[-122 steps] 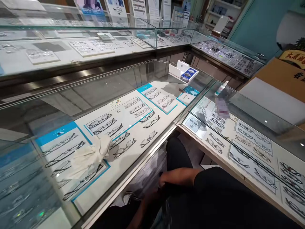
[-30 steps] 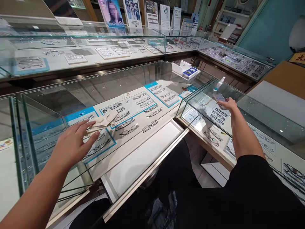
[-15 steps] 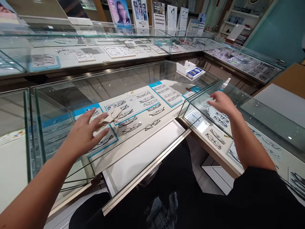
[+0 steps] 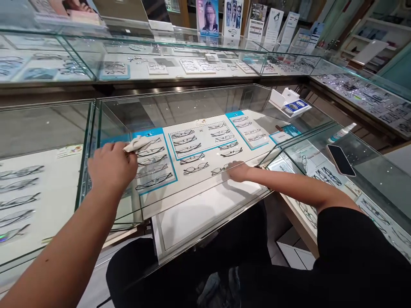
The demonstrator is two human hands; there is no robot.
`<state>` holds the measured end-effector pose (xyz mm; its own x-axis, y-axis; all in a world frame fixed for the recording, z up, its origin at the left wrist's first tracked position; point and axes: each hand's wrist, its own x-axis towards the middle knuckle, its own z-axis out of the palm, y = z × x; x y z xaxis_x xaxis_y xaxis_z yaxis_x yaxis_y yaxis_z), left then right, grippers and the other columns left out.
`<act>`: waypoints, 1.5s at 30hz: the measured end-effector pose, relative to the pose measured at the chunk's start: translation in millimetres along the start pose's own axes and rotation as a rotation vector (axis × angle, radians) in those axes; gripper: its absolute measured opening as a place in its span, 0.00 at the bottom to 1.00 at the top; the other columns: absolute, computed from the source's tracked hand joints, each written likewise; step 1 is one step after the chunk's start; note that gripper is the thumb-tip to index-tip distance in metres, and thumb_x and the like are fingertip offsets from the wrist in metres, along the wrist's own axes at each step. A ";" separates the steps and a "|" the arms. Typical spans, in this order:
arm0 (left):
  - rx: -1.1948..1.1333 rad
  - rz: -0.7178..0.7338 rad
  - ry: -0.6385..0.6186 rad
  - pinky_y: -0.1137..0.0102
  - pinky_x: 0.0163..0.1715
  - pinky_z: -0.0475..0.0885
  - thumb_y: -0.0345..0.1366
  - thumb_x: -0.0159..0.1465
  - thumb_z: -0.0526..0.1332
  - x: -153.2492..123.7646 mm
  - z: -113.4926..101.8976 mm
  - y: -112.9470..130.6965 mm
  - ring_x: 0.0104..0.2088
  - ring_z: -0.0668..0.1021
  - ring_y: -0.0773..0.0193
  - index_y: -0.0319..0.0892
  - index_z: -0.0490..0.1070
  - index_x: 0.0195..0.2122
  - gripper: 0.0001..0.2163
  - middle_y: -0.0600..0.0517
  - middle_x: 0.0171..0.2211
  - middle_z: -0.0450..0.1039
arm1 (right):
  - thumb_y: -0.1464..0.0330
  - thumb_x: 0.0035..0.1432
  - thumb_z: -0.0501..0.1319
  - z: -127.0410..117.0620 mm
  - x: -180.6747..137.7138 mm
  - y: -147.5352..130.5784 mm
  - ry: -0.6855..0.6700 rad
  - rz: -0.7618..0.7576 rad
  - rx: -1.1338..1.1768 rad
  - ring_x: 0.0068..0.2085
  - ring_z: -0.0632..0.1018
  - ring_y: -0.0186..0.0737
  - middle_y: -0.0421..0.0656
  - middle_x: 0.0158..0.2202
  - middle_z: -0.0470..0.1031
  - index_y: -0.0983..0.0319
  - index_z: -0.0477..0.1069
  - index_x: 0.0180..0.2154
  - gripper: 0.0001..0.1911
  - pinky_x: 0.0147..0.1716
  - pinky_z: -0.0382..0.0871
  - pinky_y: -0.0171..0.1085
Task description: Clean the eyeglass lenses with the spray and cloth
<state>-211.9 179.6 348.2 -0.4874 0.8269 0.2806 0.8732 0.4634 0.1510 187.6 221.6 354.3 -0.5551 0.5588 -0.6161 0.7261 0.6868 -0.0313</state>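
My left hand (image 4: 113,166) is closed on a pale, crumpled cloth (image 4: 138,144), over the left part of the glass display case (image 4: 199,100). Below it, in the case, eyeglasses (image 4: 154,182) lie in a column on a blue-edged panel. My right hand (image 4: 238,171) reaches in low at the near side of the case, fingers curled at the right end of a pair of eyeglasses (image 4: 218,170). The fingertips are partly hidden, but they appear to pinch the frame. More eyeglasses (image 4: 195,168) lie just left of that pair.
A pulled-out white drawer (image 4: 192,220) sits in front of my body. On the right-hand glass counter are a phone (image 4: 341,160) and a spray bottle (image 4: 342,133). An open white box (image 4: 290,102) stands on the case. Leaflets (image 4: 233,19) line the rear counter.
My right hand has moved left and down from above the right counter to the eyeglasses in the case. My left hand has gone from spread fingers to gripping the cloth. The view has shifted left.
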 end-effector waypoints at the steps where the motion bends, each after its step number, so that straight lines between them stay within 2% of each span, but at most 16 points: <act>1: -0.001 -0.062 0.049 0.37 0.58 0.72 0.40 0.67 0.59 -1.2 -2.9 -3.4 0.60 0.75 0.38 0.33 0.77 0.59 0.23 0.35 0.61 0.76 | 0.68 0.75 0.56 -3.7 -8.0 -1.1 -0.030 -0.055 0.014 0.58 0.82 0.56 0.62 0.60 0.81 0.70 0.79 0.57 0.19 0.51 0.75 0.44; 3: -0.062 -0.065 0.241 0.29 0.61 0.66 0.39 0.63 0.65 -10.4 -14.0 -1.3 0.70 0.67 0.26 0.27 0.74 0.62 0.28 0.25 0.71 0.64 | 0.62 0.75 0.58 -13.2 -32.2 -0.6 -0.085 -0.244 0.092 0.52 0.84 0.48 0.50 0.55 0.85 0.61 0.81 0.54 0.17 0.48 0.74 0.39; 5: -0.179 0.228 0.475 0.29 0.67 0.60 0.37 0.61 0.70 -33.8 -30.7 17.0 0.76 0.59 0.26 0.30 0.70 0.66 0.32 0.26 0.76 0.56 | 0.60 0.73 0.61 -26.9 -58.5 11.8 -0.084 -0.546 0.319 0.50 0.83 0.46 0.47 0.51 0.86 0.59 0.82 0.51 0.15 0.48 0.72 0.39; 6: -0.266 0.435 0.556 0.34 0.67 0.64 0.36 0.61 0.71 -51.9 -39.2 32.6 0.73 0.66 0.33 0.36 0.72 0.63 0.28 0.31 0.72 0.63 | 0.59 0.74 0.60 -35.1 -69.0 24.3 -0.069 -0.644 0.475 0.48 0.83 0.44 0.46 0.48 0.86 0.60 0.82 0.48 0.15 0.49 0.72 0.39; 7: -0.370 0.661 0.523 0.44 0.64 0.71 0.33 0.63 0.70 -74.0 -46.3 51.9 0.65 0.75 0.43 0.42 0.74 0.59 0.22 0.39 0.64 0.74 | 0.56 0.74 0.59 -43.4 -76.2 40.9 -0.036 -0.658 0.620 0.46 0.83 0.43 0.46 0.45 0.86 0.61 0.81 0.44 0.17 0.48 0.73 0.39; 9: -0.627 1.027 0.093 0.62 0.51 0.78 0.26 0.68 0.63 -125.3 -51.3 97.2 0.49 0.83 0.59 0.49 0.74 0.53 0.15 0.50 0.48 0.83 | 0.53 0.73 0.59 -57.7 -79.2 82.9 0.194 -0.507 0.774 0.40 0.81 0.42 0.44 0.37 0.83 0.61 0.77 0.35 0.20 0.45 0.72 0.39; 12: -0.881 1.098 -0.569 0.65 0.44 0.79 0.29 0.74 0.55 -193.8 -27.4 165.1 0.42 0.83 0.61 0.49 0.74 0.51 0.11 0.52 0.42 0.84 | 0.54 0.71 0.58 -63.5 -59.7 148.2 0.719 -0.073 0.688 0.35 0.74 0.42 0.42 0.30 0.76 0.58 0.71 0.30 0.20 0.38 0.65 0.39; 13: -0.914 1.054 -0.677 0.65 0.48 0.79 0.30 0.75 0.53 -207.8 -11.9 184.9 0.44 0.83 0.61 0.48 0.75 0.51 0.12 0.51 0.45 0.84 | 0.55 0.69 0.57 -60.4 -50.4 165.9 0.813 0.071 0.590 0.32 0.71 0.41 0.41 0.27 0.72 0.58 0.67 0.27 0.20 0.35 0.61 0.39; 15: -0.933 0.934 -0.713 0.61 0.56 0.77 0.31 0.77 0.50 -218.3 24.7 221.2 0.50 0.82 0.58 0.45 0.76 0.50 0.14 0.48 0.50 0.83 | 0.56 0.68 0.57 -49.7 -33.1 191.2 0.879 0.256 0.462 0.29 0.64 0.40 0.39 0.23 0.65 0.56 0.60 0.24 0.21 0.32 0.53 0.40; 18: -0.754 0.866 -0.658 0.54 0.63 0.73 0.34 0.76 0.54 -196.7 77.5 273.6 0.60 0.78 0.52 0.45 0.77 0.54 0.13 0.46 0.58 0.80 | 0.55 0.68 0.56 -33.1 -16.3 205.9 0.891 0.301 0.430 0.27 0.62 0.39 0.38 0.21 0.61 0.56 0.56 0.23 0.22 0.31 0.50 0.40; 21: -0.622 0.842 -0.495 0.52 0.64 0.70 0.38 0.76 0.56 -154.2 115.9 328.6 0.63 0.75 0.49 0.43 0.77 0.56 0.14 0.43 0.60 0.78 | 0.54 0.67 0.56 -24.3 -8.3 205.9 0.924 0.341 0.418 0.26 0.63 0.40 0.39 0.21 0.63 0.56 0.57 0.23 0.23 0.30 0.49 0.41; 25: -0.576 0.750 -0.269 0.49 0.70 0.65 0.42 0.75 0.59 -105.5 151.8 395.8 0.69 0.69 0.43 0.38 0.78 0.58 0.18 0.37 0.66 0.72 | 0.51 0.67 0.56 -20.0 -3.6 205.3 0.937 0.420 0.442 0.26 0.62 0.41 0.40 0.21 0.65 0.56 0.58 0.22 0.24 0.29 0.49 0.41; 28: -0.566 0.700 -0.246 0.45 0.76 0.58 0.45 0.73 0.62 -84.9 168.1 432.7 0.76 0.61 0.38 0.37 0.77 0.61 0.21 0.37 0.72 0.67 | 0.51 0.66 0.59 -19.0 -3.7 208.8 0.952 0.404 0.535 0.26 0.62 0.40 0.39 0.20 0.63 0.56 0.61 0.22 0.24 0.28 0.51 0.41; 35: -0.582 0.605 -0.344 0.40 0.79 0.49 0.54 0.68 0.69 -56.1 189.5 475.4 0.80 0.54 0.36 0.41 0.81 0.53 0.22 0.40 0.77 0.63 | 0.58 0.58 0.67 -22.1 -2.3 224.2 1.316 0.326 1.281 0.24 0.58 0.34 0.35 0.20 0.58 0.57 0.65 0.21 0.19 0.27 0.50 0.39; 40: -0.556 0.629 -0.410 0.41 0.79 0.47 0.51 0.68 0.67 -43.7 207.2 494.5 0.79 0.55 0.35 0.42 0.82 0.54 0.20 0.42 0.73 0.69 | 0.63 0.58 0.69 -23.6 -5.5 220.0 1.303 0.298 1.333 0.25 0.60 0.33 0.35 0.21 0.61 0.59 0.68 0.20 0.18 0.27 0.50 0.40; 45: -0.444 0.669 -0.368 0.45 0.75 0.54 0.43 0.73 0.60 -33.4 220.6 514.2 0.70 0.67 0.38 0.39 0.84 0.54 0.18 0.39 0.60 0.78 | 0.62 0.55 0.70 -21.9 -6.8 218.2 1.319 0.343 1.349 0.24 0.59 0.33 0.35 0.19 0.60 0.59 0.72 0.20 0.15 0.26 0.48 0.41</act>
<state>252.2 460.5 207.3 0.2227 0.9662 0.1301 0.8602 -0.2575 0.4402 340.9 377.8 368.8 0.2193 0.9637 0.1524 0.2824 0.0868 -0.9554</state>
